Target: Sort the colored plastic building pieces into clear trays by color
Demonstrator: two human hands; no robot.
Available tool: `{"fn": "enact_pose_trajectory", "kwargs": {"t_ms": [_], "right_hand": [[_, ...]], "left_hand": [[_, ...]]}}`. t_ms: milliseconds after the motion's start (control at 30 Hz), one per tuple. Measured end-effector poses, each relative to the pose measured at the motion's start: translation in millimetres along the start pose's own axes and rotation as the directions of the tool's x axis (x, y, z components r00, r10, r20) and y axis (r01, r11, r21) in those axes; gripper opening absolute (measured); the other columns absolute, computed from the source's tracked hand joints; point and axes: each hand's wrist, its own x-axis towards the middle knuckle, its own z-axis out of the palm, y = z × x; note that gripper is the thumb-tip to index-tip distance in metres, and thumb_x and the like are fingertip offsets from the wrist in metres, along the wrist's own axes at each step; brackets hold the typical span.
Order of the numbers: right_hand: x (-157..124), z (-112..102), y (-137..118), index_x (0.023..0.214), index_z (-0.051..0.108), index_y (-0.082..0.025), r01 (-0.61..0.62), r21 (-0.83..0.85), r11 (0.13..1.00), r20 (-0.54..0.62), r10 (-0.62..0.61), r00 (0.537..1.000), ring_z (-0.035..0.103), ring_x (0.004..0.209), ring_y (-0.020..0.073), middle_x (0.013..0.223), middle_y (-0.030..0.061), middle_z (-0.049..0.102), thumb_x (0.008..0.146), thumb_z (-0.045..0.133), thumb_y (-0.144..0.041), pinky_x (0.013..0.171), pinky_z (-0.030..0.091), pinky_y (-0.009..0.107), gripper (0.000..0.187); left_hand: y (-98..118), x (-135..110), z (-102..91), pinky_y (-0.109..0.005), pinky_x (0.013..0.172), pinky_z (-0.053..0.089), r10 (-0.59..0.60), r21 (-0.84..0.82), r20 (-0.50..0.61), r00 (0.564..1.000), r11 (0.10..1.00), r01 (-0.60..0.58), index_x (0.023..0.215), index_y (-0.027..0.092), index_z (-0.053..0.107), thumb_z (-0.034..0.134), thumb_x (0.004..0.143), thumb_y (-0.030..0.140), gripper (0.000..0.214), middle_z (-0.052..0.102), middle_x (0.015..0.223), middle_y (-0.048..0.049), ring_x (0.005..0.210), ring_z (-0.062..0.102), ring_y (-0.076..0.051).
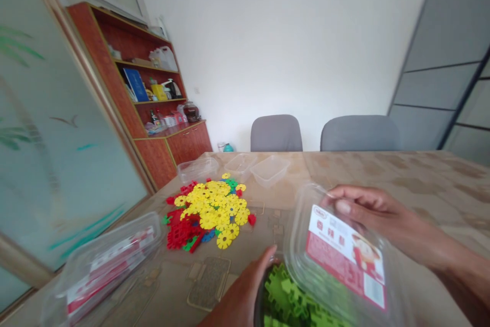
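Note:
My right hand (363, 207) grips the far edge of a clear plastic lid (302, 245), its thumb on top. A red and white label (344, 255) with a cartoon figure is stuck on the lid. Tilted, the lid overlaps a container of green toothed plastic pieces (285, 291) at the bottom edge of the view. My left hand (248, 286) is wrapped against that container's left side; most of its fingers are hidden. Beyond my left hand lies a loose pile of yellow flower-shaped discs (212, 204) with red pieces (181, 232), and a few green and blue ones.
Stacked clear lids with red labels (111, 260) lie at the table's left. Clear plastic tubs (270, 170) stand behind the pile. Two grey chairs (275, 133) are at the far side of the patterned table (383, 174). A wooden cabinet (153, 153) stands back left.

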Motion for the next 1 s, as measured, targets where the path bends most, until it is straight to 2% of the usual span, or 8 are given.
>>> {"fn": "enact_pose_trajectory", "kwargs": {"t_ms": [133,333,400,500,633,767,900,1000], "right_hand": [[6,2,8,0.093,0.065,-0.02,-0.104,0.009,0.995,0.046,0.103,0.994,0.049,0.06,0.0124,0.072,0.0001,0.058,0.079,0.059,-0.062,0.053,0.038,0.022,0.044],[14,19,27,0.099,0.064,-0.02,-0.11,-0.005,0.994,0.217,0.109,0.97,0.045,0.061,0.0115,0.075,-0.0003,0.055,0.083,0.054,-0.062,0.056,0.036,0.022,0.046],[15,29,34,0.107,0.061,-0.022,-0.104,-0.02,0.994,0.255,0.105,0.961,0.04,0.058,0.0102,0.072,-0.0023,0.05,0.084,0.052,-0.062,0.052,0.032,0.021,0.047],[16,47,37,0.111,0.059,-0.022,-0.07,-0.015,0.997,0.281,0.072,0.957,0.032,0.055,0.0089,0.067,-0.0056,0.04,0.084,0.05,-0.064,0.049,0.027,0.02,0.051],[17,67,26,0.104,0.061,-0.019,-0.049,0.019,0.999,0.237,0.044,0.971,0.032,0.052,0.0087,0.062,-0.0061,0.039,0.076,0.053,-0.072,0.047,0.026,0.02,0.061],[17,64,19,0.109,0.059,-0.022,-0.073,0.017,0.997,0.158,0.069,0.985,0.045,0.058,0.0119,0.07,-0.0017,0.051,0.08,0.052,-0.068,0.052,0.034,0.023,0.054],[20,44,23,0.109,0.061,-0.024,-0.101,-0.028,0.995,0.043,0.102,0.994,0.052,0.066,0.0167,0.076,0.0026,0.058,0.076,0.051,-0.073,0.057,0.039,0.026,0.06],[22,32,21,0.104,0.065,-0.023,-0.132,-0.038,0.99,-0.013,0.132,0.991,0.051,0.058,0.0162,0.068,0.0021,0.057,0.064,0.055,-0.08,0.054,0.04,0.027,0.071]], "left_hand": [[-12,22,-21.0,-0.054,0.114,0.015,-0.018,0.041,0.043,0.999,0.999,0.016,0.148,0.024,0.023,0.08,0.052,0.062,0.118,0.029,0.152,-0.0139,0.139,0.021,-0.043],[54,1,-54.6,-0.052,0.115,0.015,-0.102,0.076,0.097,0.99,0.993,0.095,0.146,0.031,0.029,0.076,0.063,0.057,0.098,0.024,0.156,-0.0046,0.14,0.022,-0.036],[63,-1,-59.3,-0.052,0.11,0.026,-0.116,0.038,0.037,0.993,0.993,0.114,0.144,0.031,0.035,0.065,0.074,0.06,0.081,0.032,0.152,-0.0057,0.135,0.033,-0.035],[56,5,-54.9,-0.045,0.094,0.044,-0.045,-0.12,-0.07,0.997,0.992,0.036,0.134,0.025,0.049,0.05,0.083,0.063,0.063,0.057,0.129,-0.0103,0.114,0.054,-0.031],[51,16,-46.8,-0.034,0.081,0.046,-0.015,-0.141,-0.2,0.98,0.99,-0.014,0.115,0.02,0.061,0.061,0.079,0.055,0.05,0.065,0.101,-0.007,0.095,0.06,-0.024],[67,20,-55.0,-0.026,0.069,0.043,-0.068,-0.322,-0.206,0.976,0.947,-0.002,0.087,0.015,0.061,0.067,0.075,0.05,0.038,0.064,0.081,-0.0025,0.075,0.059,-0.016],[81,17,-86.6,-0.017,0.052,0.034,-0.159,-0.399,-0.326,0.932,0.917,0.017,0.08,0.015,0.055,0.072,0.072,0.043,0.034,0.058,0.068,0.0026,0.055,0.05,-0.007],[86,3,-128.1,-0.016,0.05,0.035,-0.135,-0.319,-0.502,0.854,0.947,-0.038,0.086,0.016,0.053,0.072,0.072,0.037,0.032,0.057,0.064,0.0044,0.051,0.049,-0.007]]}}
